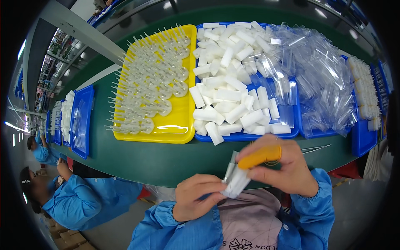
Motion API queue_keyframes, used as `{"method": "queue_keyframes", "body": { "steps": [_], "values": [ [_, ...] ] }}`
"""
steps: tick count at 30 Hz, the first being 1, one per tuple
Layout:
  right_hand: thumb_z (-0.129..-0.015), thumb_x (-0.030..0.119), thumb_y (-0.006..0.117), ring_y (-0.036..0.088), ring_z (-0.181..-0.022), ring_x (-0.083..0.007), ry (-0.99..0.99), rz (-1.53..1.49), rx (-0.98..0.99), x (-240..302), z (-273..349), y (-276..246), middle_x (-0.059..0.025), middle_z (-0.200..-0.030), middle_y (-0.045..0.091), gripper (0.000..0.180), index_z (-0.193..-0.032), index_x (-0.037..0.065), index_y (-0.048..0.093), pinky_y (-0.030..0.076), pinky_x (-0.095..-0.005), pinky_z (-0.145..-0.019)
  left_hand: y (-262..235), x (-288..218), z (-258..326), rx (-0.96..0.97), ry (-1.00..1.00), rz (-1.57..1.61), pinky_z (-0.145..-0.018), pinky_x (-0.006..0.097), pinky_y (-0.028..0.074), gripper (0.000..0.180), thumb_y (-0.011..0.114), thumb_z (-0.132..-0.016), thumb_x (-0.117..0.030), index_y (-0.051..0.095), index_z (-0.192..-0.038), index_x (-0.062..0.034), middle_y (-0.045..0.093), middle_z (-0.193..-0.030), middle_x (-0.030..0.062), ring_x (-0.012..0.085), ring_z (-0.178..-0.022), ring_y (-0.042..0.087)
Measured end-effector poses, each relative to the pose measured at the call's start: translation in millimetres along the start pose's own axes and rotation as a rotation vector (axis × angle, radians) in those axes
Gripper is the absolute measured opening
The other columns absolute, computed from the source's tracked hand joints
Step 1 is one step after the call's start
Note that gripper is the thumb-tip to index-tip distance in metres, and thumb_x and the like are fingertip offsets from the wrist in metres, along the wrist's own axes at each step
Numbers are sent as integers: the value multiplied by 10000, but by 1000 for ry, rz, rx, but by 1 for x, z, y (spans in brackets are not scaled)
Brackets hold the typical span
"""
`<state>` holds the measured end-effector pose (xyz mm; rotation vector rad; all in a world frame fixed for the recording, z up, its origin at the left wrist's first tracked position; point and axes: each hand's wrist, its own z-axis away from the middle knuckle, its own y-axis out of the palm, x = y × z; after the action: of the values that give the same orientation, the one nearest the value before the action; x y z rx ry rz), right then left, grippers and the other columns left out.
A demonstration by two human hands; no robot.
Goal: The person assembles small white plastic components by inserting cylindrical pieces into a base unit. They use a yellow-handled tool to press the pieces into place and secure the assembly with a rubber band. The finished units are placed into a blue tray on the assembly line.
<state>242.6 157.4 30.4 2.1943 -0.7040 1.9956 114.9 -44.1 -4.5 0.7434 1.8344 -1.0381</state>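
Note:
My left hand [199,195] pinches the lower end of a clear plastic sleeve [229,171] between thumb and fingers, in front of my chest. A white foam block [239,180] shows at the sleeve; whether it lies inside or against it I cannot tell. My right hand [277,164], with an orange finger cot [260,157] on one finger, grips the upper end of the same block and sleeve. Beyond my hands, a blue tray [227,138] holds a heap of white foam blocks [227,96]. Clear plastic sleeves [321,79] are piled in and over the trays to its right.
A yellow tray [177,121] at left holds rows of translucent parts with thin upright stems [150,79]. Metal tweezers [315,148] lie near the table's right front edge. Another blue tray [361,141] stands far right. Co-workers in blue [79,200] sit at left.

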Motion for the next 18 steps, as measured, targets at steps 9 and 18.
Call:
{"method": "queue_keyframes", "body": {
  "steps": [9, 18],
  "values": [
    [-707, 158, 683, 522, -850, -200, -318, 1020, -76, -20, -50, 27, -36, -877, 545, 129, -798, 72, 655, 384, -339, -727, -9, -1, 2, -67, -101, -103, -638, 258, 470, 276, 748, -673, 21, 692, -938, -35, 618, -869, 97, 191, -733, 595],
    [-794, 167, 686, 546, -754, -123, 229, 75, -54, 7, -26, 7, -60, -946, 619, 220, -949, 66, 567, 432, -273, -674, -11, 6, 11, -121, 219, -11, -629, 281, 486, 296, 737, -588, 56, 714, -862, -53, 629, -859, 102, 211, -723, 608]
  ]
}}
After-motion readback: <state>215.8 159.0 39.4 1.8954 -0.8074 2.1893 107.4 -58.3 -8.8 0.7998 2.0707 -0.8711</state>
